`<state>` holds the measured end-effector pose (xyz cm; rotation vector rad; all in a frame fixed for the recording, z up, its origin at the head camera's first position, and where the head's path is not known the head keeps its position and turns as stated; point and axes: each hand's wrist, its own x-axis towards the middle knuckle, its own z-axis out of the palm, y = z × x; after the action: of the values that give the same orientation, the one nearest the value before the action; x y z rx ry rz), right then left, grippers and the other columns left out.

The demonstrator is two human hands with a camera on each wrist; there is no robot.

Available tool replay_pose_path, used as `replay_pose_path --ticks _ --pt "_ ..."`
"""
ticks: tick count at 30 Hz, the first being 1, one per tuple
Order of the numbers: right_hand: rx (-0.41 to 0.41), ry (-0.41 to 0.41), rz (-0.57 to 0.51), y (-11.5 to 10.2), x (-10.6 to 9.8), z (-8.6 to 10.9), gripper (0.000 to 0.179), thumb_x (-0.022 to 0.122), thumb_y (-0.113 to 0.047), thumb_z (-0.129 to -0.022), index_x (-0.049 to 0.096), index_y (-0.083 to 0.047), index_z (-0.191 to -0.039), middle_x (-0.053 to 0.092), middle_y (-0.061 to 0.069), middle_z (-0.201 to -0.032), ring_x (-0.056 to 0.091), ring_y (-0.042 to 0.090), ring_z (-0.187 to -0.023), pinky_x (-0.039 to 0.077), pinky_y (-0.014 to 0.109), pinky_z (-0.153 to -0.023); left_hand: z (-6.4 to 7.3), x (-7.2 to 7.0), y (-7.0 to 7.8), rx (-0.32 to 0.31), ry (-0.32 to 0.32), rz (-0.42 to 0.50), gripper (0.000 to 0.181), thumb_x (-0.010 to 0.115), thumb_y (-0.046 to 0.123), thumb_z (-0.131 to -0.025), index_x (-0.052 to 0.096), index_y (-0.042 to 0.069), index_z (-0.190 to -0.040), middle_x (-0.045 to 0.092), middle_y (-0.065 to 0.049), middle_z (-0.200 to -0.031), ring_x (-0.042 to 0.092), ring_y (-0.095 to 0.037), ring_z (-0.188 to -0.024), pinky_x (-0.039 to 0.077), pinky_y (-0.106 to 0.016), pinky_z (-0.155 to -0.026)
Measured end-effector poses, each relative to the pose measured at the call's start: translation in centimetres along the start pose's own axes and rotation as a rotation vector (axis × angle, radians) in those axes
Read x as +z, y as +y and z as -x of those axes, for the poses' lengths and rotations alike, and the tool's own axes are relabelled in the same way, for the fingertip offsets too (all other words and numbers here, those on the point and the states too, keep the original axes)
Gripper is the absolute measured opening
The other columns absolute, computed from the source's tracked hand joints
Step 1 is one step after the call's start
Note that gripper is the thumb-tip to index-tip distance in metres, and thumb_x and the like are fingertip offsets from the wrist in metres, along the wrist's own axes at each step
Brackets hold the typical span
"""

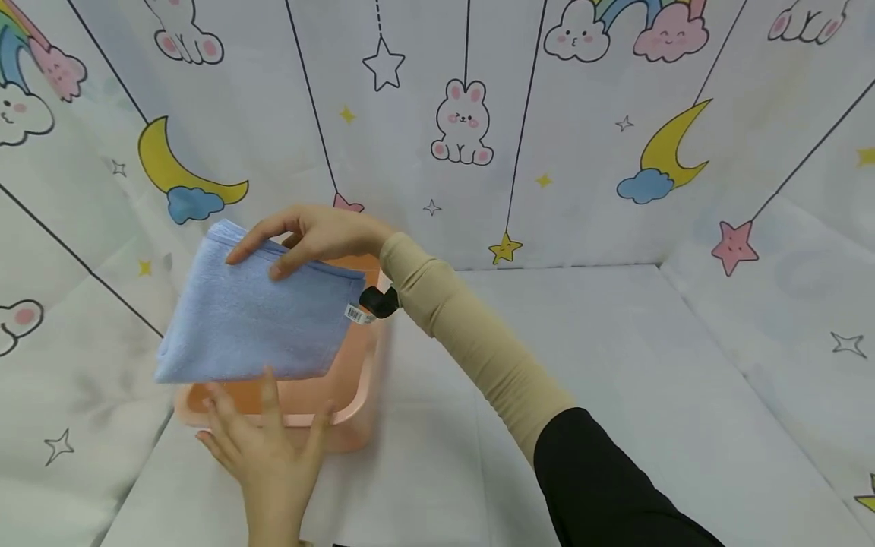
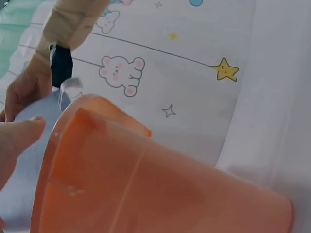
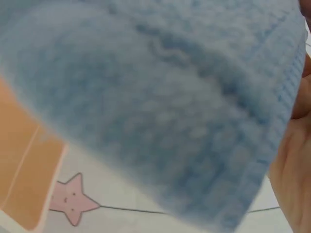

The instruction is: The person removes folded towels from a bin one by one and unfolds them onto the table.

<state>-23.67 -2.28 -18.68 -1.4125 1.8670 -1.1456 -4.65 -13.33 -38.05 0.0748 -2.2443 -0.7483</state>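
A folded light-blue towel [image 1: 256, 327] with a white label at one corner hangs from my right hand [image 1: 324, 232], whose thumb and fingers pinch its top edge. It hangs over a peach-orange plastic bin [image 1: 352, 433] and hides much of the bin's inside. My left hand [image 1: 273, 460] is at the bin's front rim, fingers spread and straight, fingertips right at the towel's lower edge. In the left wrist view, the left thumb [image 2: 22, 138] overlaps the towel beside the bin's rim. Close up in the right wrist view, the towel's terry cloth [image 3: 146, 107] fills most of the picture.
The bin stands toward the left of a white-covered table [image 1: 547, 365]. Behind and at both sides rises a white cloth backdrop [image 1: 410, 152] printed with rabbits, moons, stars and clouds. A black band [image 1: 379, 301] is on the right wrist.
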Motion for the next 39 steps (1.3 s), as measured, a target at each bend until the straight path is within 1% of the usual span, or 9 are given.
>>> replay_pose_path --ticks 3,6,12,17,20,23,27,32,39 --pt "-0.045 -0.001 -0.020 -0.8 0.4 0.7 0.041 0.062 0.000 -0.084 0.057 0.001 -0.125 0.056 0.008 -0.132 0.049 0.002 -0.118 0.046 0.024 -0.094 -0.7 0.2 -0.7 0.098 0.126 0.080 0.077 0.051 0.061 -0.085 0.021 0.028 -0.148 -0.002 -0.037 -0.148 -0.002 -0.049 -0.141 0.003 -0.067 -0.109" --pt "-0.101 -0.014 -0.050 -1.3 0.8 1.5 0.039 0.062 0.001 -0.085 0.056 0.005 -0.123 0.056 0.012 -0.130 0.051 0.005 -0.116 0.047 0.027 -0.093 -1.4 0.0 -1.3 0.143 0.163 0.216 0.082 0.062 0.050 -0.084 0.017 0.031 -0.149 -0.007 -0.032 -0.150 -0.005 -0.039 -0.144 0.005 -0.060 -0.113" --pt "-0.219 -0.004 -0.085 -1.4 0.9 3.3 0.037 0.062 0.004 -0.084 0.057 0.009 -0.120 0.057 0.016 -0.125 0.049 0.011 -0.119 0.043 0.030 -0.100 -1.5 0.1 -1.0 0.095 0.015 0.366 0.090 0.065 0.043 -0.084 0.007 0.026 -0.151 -0.001 -0.015 -0.156 0.015 -0.037 -0.140 0.018 -0.063 -0.109" --pt "-0.273 0.058 -0.065 -0.6 0.2 6.1 0.036 0.062 0.003 -0.085 0.057 0.010 -0.119 0.059 0.014 -0.121 0.050 0.017 -0.115 0.042 0.032 -0.098 -1.8 1.5 0.1 0.246 0.027 0.458 0.085 0.063 0.040 -0.086 0.014 0.013 -0.150 0.012 -0.021 -0.152 0.025 -0.032 -0.137 0.023 -0.038 -0.115" --pt "-0.282 0.150 0.003 -0.2 -0.4 8.7 0.035 0.063 0.002 -0.084 0.058 0.009 -0.118 0.062 0.012 -0.120 0.046 0.014 -0.126 0.033 0.030 -0.110 -2.2 2.5 1.4 0.326 0.051 0.576 0.077 0.062 0.034 -0.088 0.020 0.007 -0.147 0.019 -0.020 -0.149 0.031 -0.023 -0.134 0.029 -0.023 -0.109" --pt "-0.266 0.240 0.069 0.1 -0.7 11.4 0.035 0.065 0.002 -0.083 0.059 0.008 -0.116 0.063 0.007 -0.112 0.051 0.016 -0.117 0.042 0.029 -0.100 -2.5 3.3 2.9 0.362 0.023 0.721 0.072 0.063 0.022 -0.088 0.022 0.005 -0.145 0.022 -0.016 -0.148 0.039 -0.020 -0.128 0.039 -0.019 -0.101" --pt "-0.226 0.351 0.116 0.9 -0.5 14.8 0.038 0.065 0.001 -0.083 0.064 -0.010 -0.119 0.057 0.002 -0.105 0.052 0.021 -0.091 0.050 0.029 -0.068 -2.7 3.7 4.5 0.335 -0.059 0.828 0.074 0.064 0.002 -0.084 0.022 0.005 -0.145 0.024 -0.016 -0.147 0.043 -0.020 -0.123 0.044 -0.019 -0.096" --pt "-0.118 0.509 0.151 2.6 0.8 19.2 0.053 0.067 -0.001 -0.082 0.060 -0.035 -0.121 0.055 -0.003 -0.116 0.058 0.021 -0.088 0.055 0.032 -0.065 -3.1 3.8 6.1 0.243 -0.183 0.748 0.080 0.067 -0.006 -0.078 0.025 0.008 -0.145 0.036 -0.018 -0.134 0.045 -0.018 -0.112 0.044 -0.024 -0.087" --pt "0.124 0.678 0.154 6.0 3.3 24.1 0.053 0.067 -0.009 -0.084 0.051 -0.018 -0.134 0.046 0.007 -0.132 0.064 0.024 -0.084 0.056 0.032 -0.065 -3.3 4.9 7.6 0.068 -0.435 0.717 0.080 0.069 0.011 -0.082 0.025 0.026 -0.147 0.040 -0.013 -0.136 0.048 -0.024 -0.110 0.043 -0.042 -0.086"
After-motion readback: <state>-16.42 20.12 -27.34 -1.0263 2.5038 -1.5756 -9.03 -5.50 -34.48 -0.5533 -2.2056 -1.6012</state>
